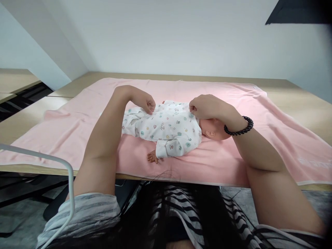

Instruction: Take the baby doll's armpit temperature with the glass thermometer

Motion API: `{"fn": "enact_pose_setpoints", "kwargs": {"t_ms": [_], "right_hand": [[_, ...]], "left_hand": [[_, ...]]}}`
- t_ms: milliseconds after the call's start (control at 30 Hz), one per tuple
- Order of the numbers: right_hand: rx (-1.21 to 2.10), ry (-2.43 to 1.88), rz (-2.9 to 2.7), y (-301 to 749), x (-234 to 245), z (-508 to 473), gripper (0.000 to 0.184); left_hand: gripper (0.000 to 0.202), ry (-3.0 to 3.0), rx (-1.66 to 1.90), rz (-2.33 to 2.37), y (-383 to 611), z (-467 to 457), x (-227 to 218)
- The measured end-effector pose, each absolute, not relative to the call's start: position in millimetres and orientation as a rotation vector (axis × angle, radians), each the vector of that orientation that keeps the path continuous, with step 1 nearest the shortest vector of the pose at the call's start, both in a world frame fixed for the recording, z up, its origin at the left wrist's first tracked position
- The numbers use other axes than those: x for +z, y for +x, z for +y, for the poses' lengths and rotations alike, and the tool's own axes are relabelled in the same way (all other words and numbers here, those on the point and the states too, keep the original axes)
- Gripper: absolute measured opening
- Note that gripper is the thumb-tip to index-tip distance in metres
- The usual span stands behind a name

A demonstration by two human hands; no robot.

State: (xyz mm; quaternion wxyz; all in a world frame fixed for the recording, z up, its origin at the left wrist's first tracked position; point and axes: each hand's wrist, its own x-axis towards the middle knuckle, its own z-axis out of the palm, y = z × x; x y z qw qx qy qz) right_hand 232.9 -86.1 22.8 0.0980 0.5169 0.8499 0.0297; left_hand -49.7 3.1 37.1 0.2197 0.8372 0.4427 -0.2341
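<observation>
A baby doll (210, 129) lies on its back on a pink blanket (145, 162), its head toward the right. It wears a white baby romper (168, 126) with small coloured prints. My left hand (144, 102) is closed at the romper's far edge near the hip, fingertips pinched against the cloth. Up by the collar, my right hand (206, 105) is also closed, its thumb and fingers pinching the cloth at the neckline. That hand and wrist hide most of the doll's face. One doll hand (152, 157) sticks out of the near sleeve.
The blanket covers much of a light wooden table (301, 95), with wrinkles at its left side. A white wall (181, 41) rises behind. At the lower left, a pale curved bar (70, 180) crosses the view. A dark chair (124, 193) stands partly under the table.
</observation>
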Motion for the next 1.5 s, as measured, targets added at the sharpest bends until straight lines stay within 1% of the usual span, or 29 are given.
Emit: {"fn": "enact_pose_setpoints", "kwargs": {"t_ms": [67,233,333,400,500,600,667,767,933,1033,1200,1300,1400,1500], "right_hand": [[0.139,1.539,2.468,230.0,23.0,-87.7,0.024],[0.089,1.592,2.46,230.6,22.7,-89.2,0.022],[0.092,1.634,2.564,232.9,22.4,-89.5,0.021],[0.05,1.609,2.705,232.9,20.7,-88.9,0.024],[-0.057,1.439,2.872,232.8,15.1,-86.2,0.029],[-0.129,1.242,2.91,236.3,7.5,-82.9,0.035],[-0.127,1.191,2.912,239.8,3.3,-81.6,0.039],[-0.079,1.187,2.897,242.6,0.3,-82.4,0.043],[0.11,1.322,2.774,246.0,6.8,-86.4,0.04],[0.115,1.375,2.75,258.6,16.7,-82.7,0.04],[-0.052,1.599,2.717,298.1,34.4,-60.9,0.049],[-0.169,1.738,2.659,325.5,40.1,-42.4,0.049],[-0.28,1.865,2.58,351.3,37.6,-21.2,0.048],[-0.431,1.905,2.525,373.1,22.9,2.5,0.046]], "left_hand": [[0.036,2.306,-0.654,1.232,-49.0,3.8,36.0],[0.033,2.331,-0.681,1.276,-48.0,2.3,36.9],[0.037,2.419,-0.596,1.27,-44.4,-5.1,41.3],[0.041,2.483,-0.526,1.256,-39.4,-12.5,44.4],[0.047,2.524,-0.5,1.22,-30.6,-23.5,47.1],[0.062,2.499,-0.543,1.137,-24.5,-31.1,47.3],[0.073,2.474,-0.579,1.101,-22.7,-34.3,46.9],[0.08,2.46,-0.602,1.1,-22.3,-37.6,46.5],[0.087,2.424,-0.63,1.149,-23.8,-38.8,47.3],[0.094,2.386,-0.646,1.242,-25.5,-35.2,46.1],[0.112,2.329,-0.593,1.361,-33.4,-19.2,38.0],[0.122,2.301,-0.599,1.403,-40.1,-8.6,33.7],[0.127,2.269,-0.654,1.403,-45.6,-1.6,32.5],[0.13,2.241,-0.71,1.382,-49.6,3.0,32.2]]}}
